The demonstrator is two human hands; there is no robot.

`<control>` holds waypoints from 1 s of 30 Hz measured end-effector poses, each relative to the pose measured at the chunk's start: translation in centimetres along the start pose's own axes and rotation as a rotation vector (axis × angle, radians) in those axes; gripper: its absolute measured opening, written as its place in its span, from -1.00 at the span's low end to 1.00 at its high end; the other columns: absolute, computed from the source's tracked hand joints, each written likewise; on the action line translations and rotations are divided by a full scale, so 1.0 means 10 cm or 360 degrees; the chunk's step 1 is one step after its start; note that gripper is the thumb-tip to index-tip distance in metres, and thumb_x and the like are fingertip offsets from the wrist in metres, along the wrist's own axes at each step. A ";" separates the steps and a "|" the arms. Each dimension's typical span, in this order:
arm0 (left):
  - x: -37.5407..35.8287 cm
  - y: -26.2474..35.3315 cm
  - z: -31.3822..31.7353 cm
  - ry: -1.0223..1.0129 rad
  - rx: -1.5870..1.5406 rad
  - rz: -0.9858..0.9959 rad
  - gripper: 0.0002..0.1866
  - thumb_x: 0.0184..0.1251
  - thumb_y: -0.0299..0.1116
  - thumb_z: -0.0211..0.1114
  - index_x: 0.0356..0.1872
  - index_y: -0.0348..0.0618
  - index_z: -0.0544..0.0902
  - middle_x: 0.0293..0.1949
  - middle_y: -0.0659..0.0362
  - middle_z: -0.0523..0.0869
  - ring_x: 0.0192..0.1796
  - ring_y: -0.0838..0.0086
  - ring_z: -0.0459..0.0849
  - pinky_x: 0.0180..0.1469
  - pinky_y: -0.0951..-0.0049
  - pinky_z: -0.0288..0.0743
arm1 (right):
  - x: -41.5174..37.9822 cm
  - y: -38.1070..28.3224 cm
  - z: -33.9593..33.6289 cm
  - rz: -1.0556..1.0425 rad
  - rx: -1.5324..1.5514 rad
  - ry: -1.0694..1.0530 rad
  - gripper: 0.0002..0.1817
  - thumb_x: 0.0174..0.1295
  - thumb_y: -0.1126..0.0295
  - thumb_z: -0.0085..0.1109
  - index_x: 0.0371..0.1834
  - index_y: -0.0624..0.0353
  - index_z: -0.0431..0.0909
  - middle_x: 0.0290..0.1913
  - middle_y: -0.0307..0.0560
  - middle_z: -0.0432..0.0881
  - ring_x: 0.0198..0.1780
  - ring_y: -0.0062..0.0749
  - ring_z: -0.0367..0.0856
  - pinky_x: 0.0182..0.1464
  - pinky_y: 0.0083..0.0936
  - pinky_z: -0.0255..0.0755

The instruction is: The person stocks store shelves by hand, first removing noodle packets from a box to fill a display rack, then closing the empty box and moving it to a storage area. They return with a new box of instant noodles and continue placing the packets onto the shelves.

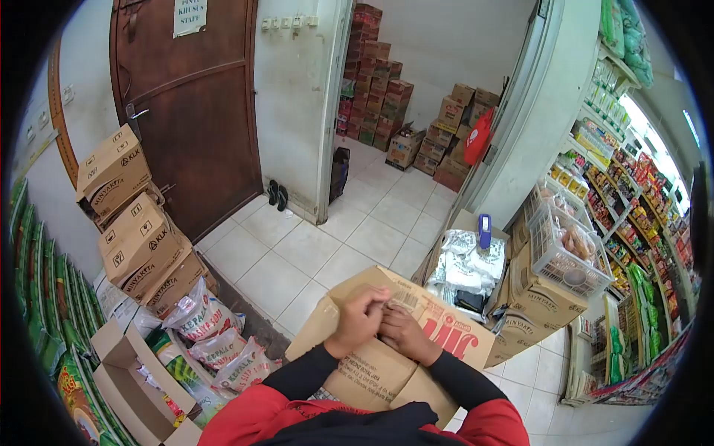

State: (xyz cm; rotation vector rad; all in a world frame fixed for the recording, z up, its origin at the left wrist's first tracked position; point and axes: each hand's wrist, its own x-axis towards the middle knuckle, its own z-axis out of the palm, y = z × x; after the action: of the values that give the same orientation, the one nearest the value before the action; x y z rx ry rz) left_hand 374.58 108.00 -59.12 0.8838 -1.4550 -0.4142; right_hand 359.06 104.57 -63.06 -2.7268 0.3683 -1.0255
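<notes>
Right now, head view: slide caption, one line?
Left hand and right hand close together over a cardboard box, with stacked MINYAKITA cartons near a brown door.

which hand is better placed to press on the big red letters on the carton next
Probably the right hand: it lies nearer the red letters on the carton, with its forearm on that side. The left hand is farther off, with the right hand between.

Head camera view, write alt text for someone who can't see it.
A person's hands are close together over a printed cardboard box. Stacked cartons and a brown door stand at left; piled boxes stand beyond; shelved packets line the right.
</notes>
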 end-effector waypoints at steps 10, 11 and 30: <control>-0.18 -0.20 0.15 -0.1461 0.1163 -0.0120 -0.57 0.24 -0.11 0.21 0.11 0.00 0.54 0.32 0.27 0.37 0.44 0.22 0.15 0.22 -0.49 -0.13 | -0.84 0.19 -0.74 0.0726 0.0128 0.0010 -0.74 0.18 0.33 0.13 -0.12 0.22 0.59 -0.04 0.06 0.61 0.08 -0.11 0.52 0.17 -0.28 0.31; -0.17 -0.20 0.16 -0.1461 0.1166 -0.0130 -0.57 0.24 -0.11 0.21 0.11 0.00 0.54 0.32 0.27 0.37 0.44 0.22 0.15 0.22 -0.49 -0.13 | -1.03 0.26 -0.87 0.1028 0.0246 0.0163 -0.75 0.18 0.35 0.14 -0.12 0.22 0.58 -0.09 0.06 0.63 0.00 -0.11 0.57 0.12 -0.34 0.37; -1.66 0.90 0.36 -0.1188 0.1460 0.0171 -0.30 0.27 0.20 0.00 0.33 -0.01 0.31 0.38 0.00 0.21 0.42 0.09 0.13 0.33 -0.22 -0.09 | -2.50 1.92 -0.33 0.1563 -0.0960 -0.0762 -0.63 0.14 0.06 0.02 -0.25 0.06 0.68 -0.19 -0.05 0.68 -0.03 -0.07 0.59 0.00 -0.15 0.44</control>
State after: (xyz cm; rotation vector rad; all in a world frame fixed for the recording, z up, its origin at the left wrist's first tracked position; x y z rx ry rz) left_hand 366.80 124.84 -64.22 1.4432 -2.4504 0.0619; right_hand 335.61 93.58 -81.29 -2.4948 1.8762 0.0233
